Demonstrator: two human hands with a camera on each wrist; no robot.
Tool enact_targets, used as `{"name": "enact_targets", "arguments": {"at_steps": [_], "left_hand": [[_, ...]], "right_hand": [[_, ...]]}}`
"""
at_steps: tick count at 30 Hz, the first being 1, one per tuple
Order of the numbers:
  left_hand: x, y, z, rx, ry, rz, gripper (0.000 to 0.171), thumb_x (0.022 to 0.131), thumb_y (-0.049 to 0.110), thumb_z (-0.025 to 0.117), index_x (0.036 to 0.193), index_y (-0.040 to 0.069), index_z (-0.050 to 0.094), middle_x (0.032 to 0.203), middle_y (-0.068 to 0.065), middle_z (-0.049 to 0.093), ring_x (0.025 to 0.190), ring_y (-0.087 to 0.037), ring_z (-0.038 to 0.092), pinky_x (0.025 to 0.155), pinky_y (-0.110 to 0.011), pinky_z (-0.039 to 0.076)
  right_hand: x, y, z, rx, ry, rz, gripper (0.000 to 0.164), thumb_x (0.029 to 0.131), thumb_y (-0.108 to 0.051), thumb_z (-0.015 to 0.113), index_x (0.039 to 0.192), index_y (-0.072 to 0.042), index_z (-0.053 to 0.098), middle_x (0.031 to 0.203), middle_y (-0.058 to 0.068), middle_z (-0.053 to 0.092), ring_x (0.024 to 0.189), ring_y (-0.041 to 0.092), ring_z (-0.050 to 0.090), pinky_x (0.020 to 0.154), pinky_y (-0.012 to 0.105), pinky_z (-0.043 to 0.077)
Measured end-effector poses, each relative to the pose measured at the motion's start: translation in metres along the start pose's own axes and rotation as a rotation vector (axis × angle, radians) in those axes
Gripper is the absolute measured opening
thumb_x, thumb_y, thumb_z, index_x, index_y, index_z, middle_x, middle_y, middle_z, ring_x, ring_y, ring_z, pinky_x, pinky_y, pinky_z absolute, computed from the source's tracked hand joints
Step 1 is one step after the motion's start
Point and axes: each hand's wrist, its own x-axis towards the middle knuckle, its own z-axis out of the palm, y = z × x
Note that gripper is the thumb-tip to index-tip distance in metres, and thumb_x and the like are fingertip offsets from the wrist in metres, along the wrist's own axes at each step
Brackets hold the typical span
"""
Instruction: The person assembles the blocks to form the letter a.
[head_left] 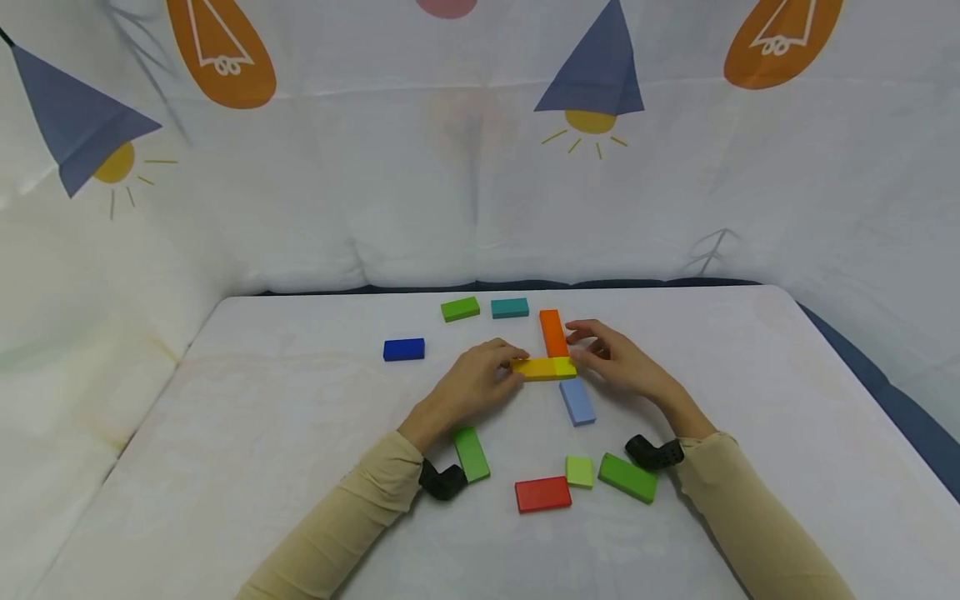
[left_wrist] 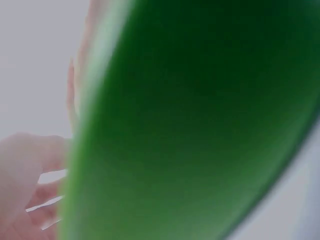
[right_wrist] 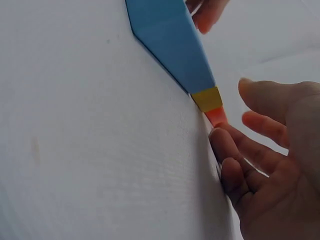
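Observation:
In the head view my left hand [head_left: 476, 379] pinches the left end of an amber block [head_left: 536, 369] between thumb and index finger. Against that block's right end lies a small yellow block [head_left: 565, 367]. An orange block [head_left: 553, 333] runs away from them at the back, and a light blue block [head_left: 577, 402] lies in front. My right hand [head_left: 618, 360] is beside the yellow and orange blocks, its fingers loosely bent. The right wrist view shows its thumb apart from the fingers, with no block between them. A blurred green block [left_wrist: 190, 125] hides much of the left wrist view.
Behind are a green block [head_left: 461, 309], a teal block [head_left: 510, 308] and a dark blue block [head_left: 404, 349]. Nearer lie another green block [head_left: 471, 454], a red block [head_left: 543, 494], a lime block [head_left: 579, 472] and a green block [head_left: 627, 477] by the right wrist.

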Motion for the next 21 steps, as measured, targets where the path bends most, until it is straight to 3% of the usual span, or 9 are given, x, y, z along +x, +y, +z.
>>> {"name": "enact_targets", "arguments": {"at_steps": [6,12,21], "left_hand": [[0.001,-0.004,-0.004,-0.067,0.007,-0.027,0.031,0.094,0.026,0.057,0.124,0.017,0.061,0.115,0.003,0.062,0.098,-0.011,0.057,0.09,-0.03,0.049],[0.003,-0.009,-0.006,-0.051,0.022,-0.025,0.029,0.094,0.024,0.057,0.121,0.016,0.063,0.116,0.0,0.065,0.1,-0.014,0.059,0.089,-0.032,0.05],[0.01,-0.018,-0.018,-0.01,0.053,-0.044,0.028,0.094,0.021,0.058,0.121,0.015,0.063,0.115,0.001,0.064,0.102,-0.017,0.059,0.091,-0.031,0.05]], "right_hand": [[0.0,0.004,-0.002,0.036,0.002,0.008,0.035,0.096,-0.026,0.054,0.128,-0.012,0.052,0.121,0.009,0.06,0.101,0.023,0.055,0.089,0.036,0.046],[-0.004,0.01,-0.002,0.06,-0.022,0.004,0.026,0.095,-0.026,0.057,0.116,-0.012,0.059,0.105,0.005,0.061,0.091,0.019,0.051,0.08,0.025,0.045],[-0.008,0.011,-0.001,0.131,-0.045,-0.064,0.021,0.094,-0.023,0.058,0.111,-0.011,0.055,0.098,0.004,0.057,0.088,0.019,0.05,0.075,0.021,0.045]]}}
